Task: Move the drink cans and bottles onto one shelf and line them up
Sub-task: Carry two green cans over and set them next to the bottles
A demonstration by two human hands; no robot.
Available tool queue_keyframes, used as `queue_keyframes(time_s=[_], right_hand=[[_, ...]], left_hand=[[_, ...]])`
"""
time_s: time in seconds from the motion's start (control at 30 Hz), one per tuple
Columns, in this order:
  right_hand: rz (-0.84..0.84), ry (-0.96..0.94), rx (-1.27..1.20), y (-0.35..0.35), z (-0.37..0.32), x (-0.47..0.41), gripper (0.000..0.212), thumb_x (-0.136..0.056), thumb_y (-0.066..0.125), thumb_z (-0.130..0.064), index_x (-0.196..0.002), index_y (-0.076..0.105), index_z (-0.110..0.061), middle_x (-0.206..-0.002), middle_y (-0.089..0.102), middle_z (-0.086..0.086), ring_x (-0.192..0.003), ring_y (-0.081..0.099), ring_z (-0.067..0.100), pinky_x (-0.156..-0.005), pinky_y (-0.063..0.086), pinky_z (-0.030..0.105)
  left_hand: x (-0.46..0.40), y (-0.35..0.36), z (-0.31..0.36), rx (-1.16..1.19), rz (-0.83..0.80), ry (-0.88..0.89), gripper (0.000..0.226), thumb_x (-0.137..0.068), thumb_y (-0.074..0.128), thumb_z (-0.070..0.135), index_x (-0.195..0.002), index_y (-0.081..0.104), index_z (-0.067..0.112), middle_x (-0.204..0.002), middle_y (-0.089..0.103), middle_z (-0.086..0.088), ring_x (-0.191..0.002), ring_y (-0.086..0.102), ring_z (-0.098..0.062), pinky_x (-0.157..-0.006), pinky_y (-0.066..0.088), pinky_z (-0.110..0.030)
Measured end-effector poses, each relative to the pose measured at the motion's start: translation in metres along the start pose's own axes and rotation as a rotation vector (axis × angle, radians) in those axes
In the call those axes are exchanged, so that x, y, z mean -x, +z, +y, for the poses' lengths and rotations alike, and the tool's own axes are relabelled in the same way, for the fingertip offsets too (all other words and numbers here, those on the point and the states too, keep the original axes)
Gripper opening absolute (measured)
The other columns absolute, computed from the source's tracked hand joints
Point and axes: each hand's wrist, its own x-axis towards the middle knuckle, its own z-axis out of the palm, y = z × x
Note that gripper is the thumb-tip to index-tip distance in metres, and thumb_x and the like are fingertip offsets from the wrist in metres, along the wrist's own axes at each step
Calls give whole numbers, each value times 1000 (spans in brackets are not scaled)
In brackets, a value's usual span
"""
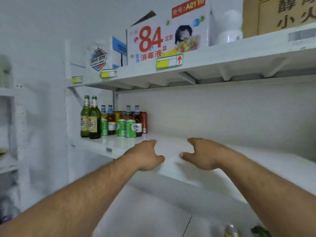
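Head view, catalogued from nearest to farthest. At the bottom right of the frame, low and blurred, a yellow can top (231, 230) and a green object (260, 230) are seen beside the right forearm; what they rest on cannot be told.

Both forearms are extended from the lower corners toward the frame centre. The left hand (146, 155) is held over the front edge of the middle shelf (171, 147), fingers loosely curled, nothing gripped. The right hand (203, 153) is held just beside it, thumb toward the left hand, fingers loosely curled, nothing gripped. A bare gap of shelf is seen between the two hands.

Farther back, at the left end of the same shelf, the drinks are grouped, all upright with long axes vertical and necks pointing up: two tall green bottles (90, 117) at the far left; green cans (126, 128) in front; amber bottles with blue neck labels (111, 119) behind them; a red can (144, 122) at the group's right edge, against the back panel.

In the upper half of the frame, the top shelf (205, 55) carries a white carton printed "84" (164, 38), a brown carton (277, 14) at upper right, and yellow price tags (168, 62) on its front lip.
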Motion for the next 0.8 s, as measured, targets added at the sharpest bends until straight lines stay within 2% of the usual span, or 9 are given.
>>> queue_keyframes(time_s=[0.17,0.27,0.33,0.57,0.7,0.8], right_hand=[[-23,-83,-24,18,-94,-26,81,-98,43,-62,-160,17,-16,-165,27,4,-147,34,26,-116,33,39],[-33,-119,-8,26,-134,-38,79,-99,44,-60,-159,20,-15,-162,32,5,-144,37,26,-114,35,39],[-36,-136,1,31,-154,-47,74,-99,45,-57,-157,26,-15,-159,37,6,-141,41,26,-112,37,38],[0,-137,36,50,-190,-102,72,-96,48,-60,-151,38,-15,-146,52,5,-127,53,26,-104,46,40],[21,-129,46,67,-197,-138,69,-94,48,-61,-148,41,-18,-140,55,3,-121,56,24,-100,49,40],[29,-101,58,77,-197,-165,72,-95,47,-63,-149,38,-17,-143,53,4,-124,55,25,-100,49,40]], left_hand=[[32,-32,-100,63,35,-143,83,-95,61,50,-163,21,28,-167,29,4,-148,38,-23,-118,36,-36],[40,-45,-141,99,65,-184,82,-94,62,49,-163,23,27,-165,34,5,-144,42,-22,-112,38,-30],[40,-51,-161,116,85,-202,81,-95,61,48,-163,22,27,-166,32,4,-146,40,-22,-112,37,-32],[11,-53,-203,141,107,-220,81,-96,61,47,-163,20,25,-163,37,3,-144,43,-20,-107,39,-28],[-23,-49,-218,115,107,-220,83,-93,62,52,-163,23,27,-163,38,3,-143,45,-21,-114,42,-35],[-58,-47,-227,104,99,-185,85,-84,64,57,-158,34,30,-155,49,4,-135,52,-21,-111,46,-40]])
